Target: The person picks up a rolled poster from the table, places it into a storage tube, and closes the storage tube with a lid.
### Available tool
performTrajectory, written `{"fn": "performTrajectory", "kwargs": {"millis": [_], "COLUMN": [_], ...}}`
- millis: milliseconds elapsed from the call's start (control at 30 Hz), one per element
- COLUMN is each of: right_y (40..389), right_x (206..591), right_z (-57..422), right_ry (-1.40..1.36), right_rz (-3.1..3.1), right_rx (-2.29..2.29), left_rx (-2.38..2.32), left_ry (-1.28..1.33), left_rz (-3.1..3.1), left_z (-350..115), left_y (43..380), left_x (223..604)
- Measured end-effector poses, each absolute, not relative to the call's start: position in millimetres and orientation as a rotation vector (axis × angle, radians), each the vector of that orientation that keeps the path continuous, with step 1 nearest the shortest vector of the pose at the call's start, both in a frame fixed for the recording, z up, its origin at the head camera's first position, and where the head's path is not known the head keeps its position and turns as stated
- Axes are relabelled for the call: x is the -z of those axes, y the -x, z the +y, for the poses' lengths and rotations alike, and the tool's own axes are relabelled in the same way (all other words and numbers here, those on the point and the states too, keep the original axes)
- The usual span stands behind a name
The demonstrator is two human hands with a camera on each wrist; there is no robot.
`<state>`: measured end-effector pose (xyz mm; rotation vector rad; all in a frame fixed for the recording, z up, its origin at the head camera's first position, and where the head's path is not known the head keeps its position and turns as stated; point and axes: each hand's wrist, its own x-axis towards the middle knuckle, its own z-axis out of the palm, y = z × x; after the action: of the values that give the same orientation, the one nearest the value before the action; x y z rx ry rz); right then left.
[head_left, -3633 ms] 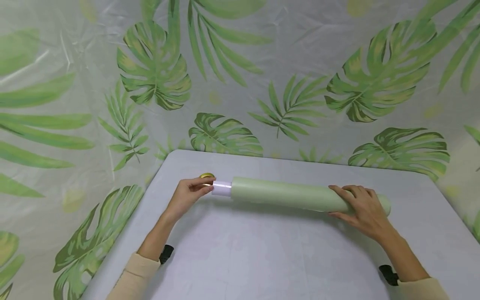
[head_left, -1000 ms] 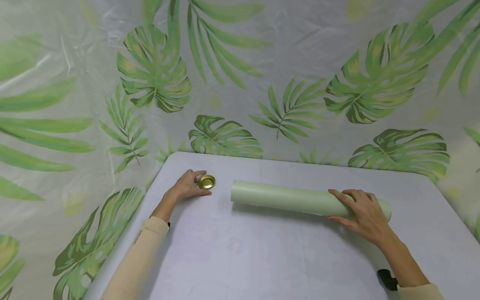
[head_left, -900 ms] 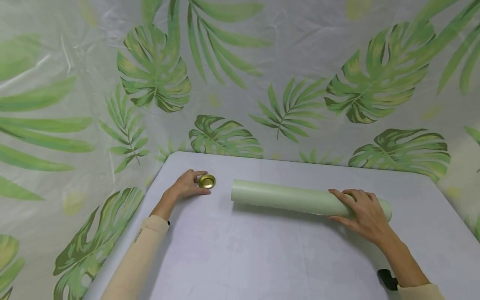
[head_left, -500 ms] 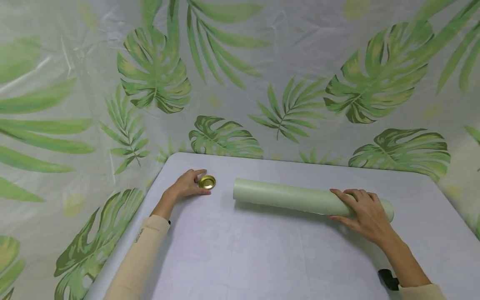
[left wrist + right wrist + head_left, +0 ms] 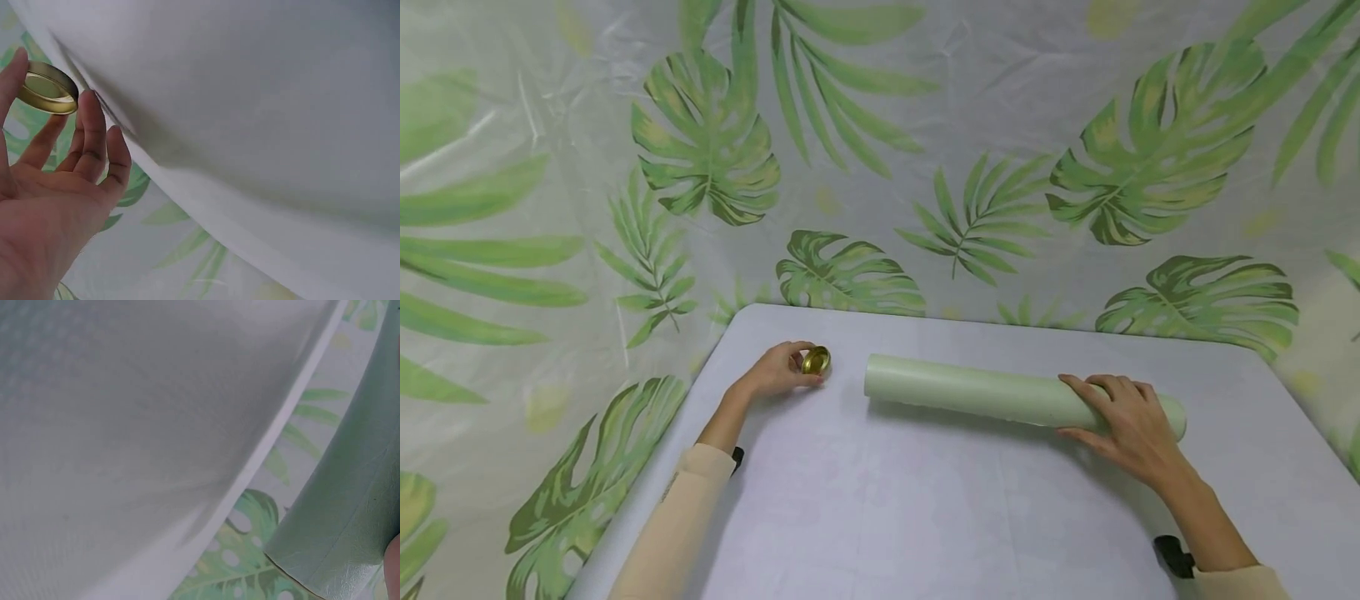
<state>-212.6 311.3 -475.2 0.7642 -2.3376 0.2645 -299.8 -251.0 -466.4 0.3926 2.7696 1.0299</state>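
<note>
A gold metal jar lid [image 5: 817, 361] is held between the thumb and fingers of my left hand [image 5: 778, 371], near the table's far left corner. It stands tilted, its hollow side facing right. In the left wrist view the same lid [image 5: 51, 87] sits between the thumb and fingertips. My right hand [image 5: 1126, 425] grips a long pale green tube [image 5: 970, 392] near its right end, with the thumb on the near side and the fingers over the top. The tube's left end points at the lid, a short gap apart. The right wrist view shows the tube [image 5: 337, 494] along its right side.
A white-covered table [image 5: 925, 500] with rounded far corners lies under both hands. Behind it and along its left side hangs a glossy sheet [image 5: 865, 192] printed with green leaves. A black wrist strap [image 5: 1174, 557] shows on the right forearm.
Earlier my left hand pinched a white cylinder at the tube's left end; the cylinder is now out of sight. The lid has since been taken up from the table and tilted. My right hand keeps its grip.
</note>
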Motion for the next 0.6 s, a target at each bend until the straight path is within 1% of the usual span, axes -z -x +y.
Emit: {"fn": "performTrajectory", "kwargs": {"millis": [400, 600], "right_y": [212, 211], "right_x": [475, 476], "right_z": [311, 309], "right_ry": [-0.740, -0.739], "right_rz": [-2.337, -2.318], "right_rx": [-0.294, -0.315], "left_rx": [-1.380, -1.571], "left_ry": [-0.411, -0.488], "left_rz": [2.575, 2.455], "left_z": [-246, -241], "left_y": [265, 257], "left_x": [451, 447]}}
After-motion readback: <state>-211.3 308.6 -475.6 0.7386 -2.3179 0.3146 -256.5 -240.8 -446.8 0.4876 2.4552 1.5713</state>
